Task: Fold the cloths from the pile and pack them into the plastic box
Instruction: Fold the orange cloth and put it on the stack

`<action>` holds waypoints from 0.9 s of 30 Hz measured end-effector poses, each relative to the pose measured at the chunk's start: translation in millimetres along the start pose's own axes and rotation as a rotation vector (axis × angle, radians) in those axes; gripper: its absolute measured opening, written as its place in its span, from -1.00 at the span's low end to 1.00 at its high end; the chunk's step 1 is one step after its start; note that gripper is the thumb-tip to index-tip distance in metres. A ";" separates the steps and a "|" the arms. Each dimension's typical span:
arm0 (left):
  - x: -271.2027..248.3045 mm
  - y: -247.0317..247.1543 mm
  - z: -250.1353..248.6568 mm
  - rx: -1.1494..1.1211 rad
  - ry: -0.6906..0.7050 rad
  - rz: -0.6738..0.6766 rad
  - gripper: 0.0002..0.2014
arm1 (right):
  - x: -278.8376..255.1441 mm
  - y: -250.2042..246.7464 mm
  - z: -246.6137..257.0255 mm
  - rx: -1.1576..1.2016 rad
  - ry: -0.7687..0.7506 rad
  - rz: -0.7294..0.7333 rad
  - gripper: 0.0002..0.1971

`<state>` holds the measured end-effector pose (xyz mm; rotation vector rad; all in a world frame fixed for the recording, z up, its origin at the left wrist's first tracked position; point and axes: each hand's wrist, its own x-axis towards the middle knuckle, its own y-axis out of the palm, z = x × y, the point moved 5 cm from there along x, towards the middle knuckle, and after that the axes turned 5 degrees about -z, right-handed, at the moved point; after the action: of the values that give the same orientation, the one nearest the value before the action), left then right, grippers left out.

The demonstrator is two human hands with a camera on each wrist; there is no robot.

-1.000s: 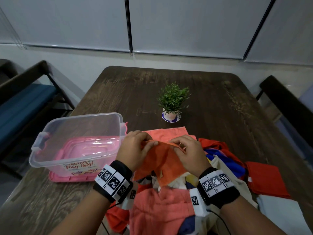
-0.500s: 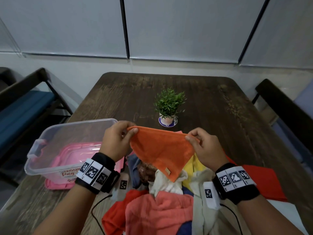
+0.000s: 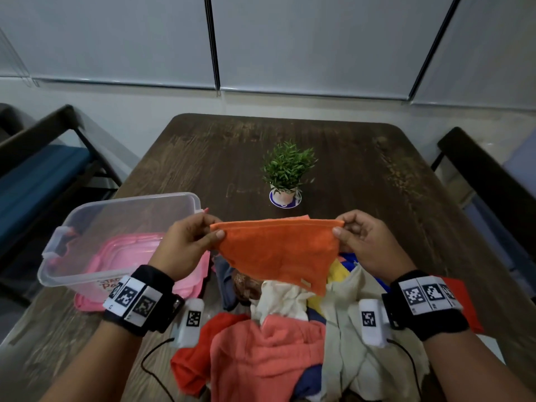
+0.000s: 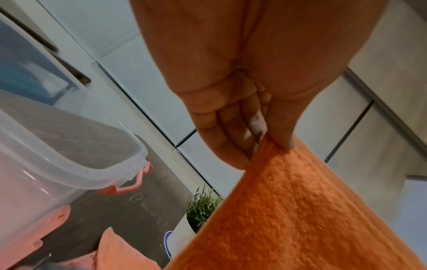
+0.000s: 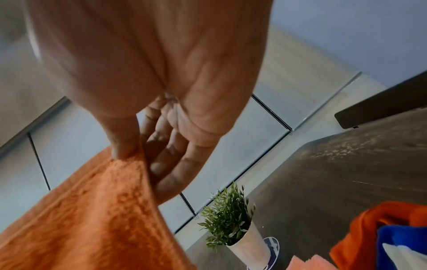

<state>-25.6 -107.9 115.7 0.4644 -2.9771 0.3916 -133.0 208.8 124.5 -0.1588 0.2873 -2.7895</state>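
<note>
Head view shows the wooden table (image 3: 362,175) carrying, at its near edge, the pile (image 3: 278,343) of mixed cloths, with the clear plastic box (image 3: 87,227) at near left and still without cloths. The orange cloth (image 3: 278,250) hangs above the pile, stretched between both hands. The left hand (image 3: 185,245) pinches its left top corner between thumb and curled fingers; the right hand (image 3: 365,242) pinches the right top corner likewise. The lower edge droops to a point. For a clean fold, the top edge should likely be kept taut and level, the corners brought together evenly, and the cloth lifted clear of the pile.
</note>
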 end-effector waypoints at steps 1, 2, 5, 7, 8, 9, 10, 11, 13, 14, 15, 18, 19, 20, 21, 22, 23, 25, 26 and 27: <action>-4.7 -0.6 -2.6 -0.033 -0.007 0.003 -0.88 | -4.7 -1.1 2.8 0.005 -0.015 0.012 -0.89; -8.7 -2.3 -4.9 -0.054 -0.014 0.004 -0.85 | -9.0 -3.3 5.0 0.005 -0.033 0.022 -0.89; -19.8 -7.6 -13.2 -0.097 -0.019 0.041 -0.83 | -20.7 -8.8 11.0 0.024 -0.066 0.045 -0.93; -22.6 -8.4 -14.0 -0.112 -0.008 0.054 -0.84 | -24.7 -9.8 10.8 0.047 -0.060 0.062 -0.91; -21.8 -7.3 -11.1 -0.109 -0.004 0.048 -0.85 | -24.7 -9.3 8.4 0.050 -0.047 0.061 -0.90; -20.3 -5.1 -6.1 -0.101 -0.004 0.039 -0.87 | -24.0 -8.1 4.6 0.050 -0.029 0.055 -0.91; -17.8 -2.0 1.9 -0.084 -0.009 0.030 -0.91 | -22.1 -6.2 -2.3 0.041 -0.011 0.044 -0.92; -14.7 2.1 11.7 -0.053 -0.010 0.026 -0.93 | -19.4 -4.4 -11.2 0.022 0.005 0.026 -0.93; -6.4 10.1 38.5 0.055 -0.009 0.002 -0.91 | -11.0 -2.1 -37.6 -0.068 0.009 -0.032 -0.91; -2.9 14.5 51.0 0.105 -0.016 -0.025 -0.88 | -7.3 -0.9 -52.0 -0.126 0.005 -0.056 -0.86; -1.2 19.5 61.5 0.137 -0.018 -0.047 -0.86 | -4.7 0.0 -65.5 -0.178 0.009 -0.079 -0.83; -1.5 34.9 87.1 0.156 -0.081 -0.065 -0.87 | -5.8 1.5 -100.4 -0.251 0.103 -0.117 -0.87; -3.2 37.4 97.1 0.158 -0.111 -0.063 -0.88 | -9.5 3.4 -109.0 -0.242 0.151 -0.097 -0.89; -5.2 38.8 104.7 0.156 -0.144 -0.058 -0.90 | -14.1 6.1 -116.4 -0.236 0.196 -0.068 -0.89; -7.7 39.7 112.5 0.135 -0.175 -0.048 -0.91 | -19.0 9.0 -121.5 -0.227 0.233 -0.044 -0.89; -10.9 39.9 119.5 0.130 -0.207 -0.032 -0.91 | -23.8 10.8 -126.4 -0.225 0.267 -0.030 -0.89; -14.8 41.4 125.2 0.121 -0.231 -0.009 -0.92 | -28.5 11.4 -131.5 -0.221 0.297 -0.020 -0.90; -24.2 43.8 132.4 0.142 -0.279 0.029 -0.98 | -38.0 12.0 -138.0 -0.201 0.346 0.008 -0.92; -28.9 44.7 134.2 0.162 -0.300 0.042 -0.95 | -42.5 12.0 -140.8 -0.185 0.368 0.021 -0.90; -33.7 46.2 137.0 0.167 -0.318 0.054 -0.89 | -47.0 12.0 -143.2 -0.176 0.390 0.030 -0.86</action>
<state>-16.5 -92.4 -31.6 0.5054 -3.2845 0.6302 -105.5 239.2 -21.0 0.3496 0.6229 -2.7445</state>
